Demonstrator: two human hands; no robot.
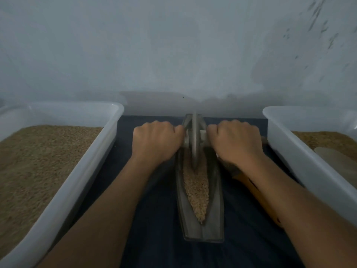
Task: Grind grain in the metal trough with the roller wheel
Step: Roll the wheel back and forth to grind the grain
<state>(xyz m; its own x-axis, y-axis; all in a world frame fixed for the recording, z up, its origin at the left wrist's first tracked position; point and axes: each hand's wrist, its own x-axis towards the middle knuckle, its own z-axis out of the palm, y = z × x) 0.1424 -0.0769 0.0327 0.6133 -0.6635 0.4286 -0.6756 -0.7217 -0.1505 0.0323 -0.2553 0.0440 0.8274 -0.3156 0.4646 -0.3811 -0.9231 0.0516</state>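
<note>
Before a pale wall, we work on a dark cloth-covered surface (158, 219). The metal trough (201, 232) lies lengthwise on it, with grain (196, 187) along its groove. The roller wheel (194, 140) stands upright toward the trough's far end. Our left hand (157, 141) and right hand (234, 141) grip its axle, fingers curled. Two white tubs (77, 182) of grain flank the trough. We read no writing.

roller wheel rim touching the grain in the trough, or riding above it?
Touching. The head view shows the roller wheel with its lower rim sunk into the grain in the metal trough, no gap visible.
</note>
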